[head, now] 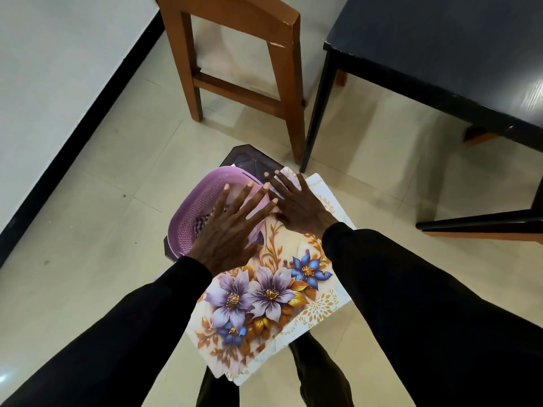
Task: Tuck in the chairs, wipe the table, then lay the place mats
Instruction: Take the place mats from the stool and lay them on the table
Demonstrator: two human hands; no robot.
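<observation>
Long black sleeves (426, 304), bare hands (229, 230), dark trousers (320, 377)

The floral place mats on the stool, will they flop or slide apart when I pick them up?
Probably bendy yet not limp: the place mats are thin sheets whose overhang past the stool looks fairly flat. Likely light. The stack is fanned, edges offset, so the mats may slip apart unless pinched together.

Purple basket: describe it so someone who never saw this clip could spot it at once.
Start at the near corner leg of the dark table; just before it stands a small dark stool. The basket sits on its left side, under the left hand. It is the only lilac perforated plastic thing, beside flat floral place mats.
</observation>
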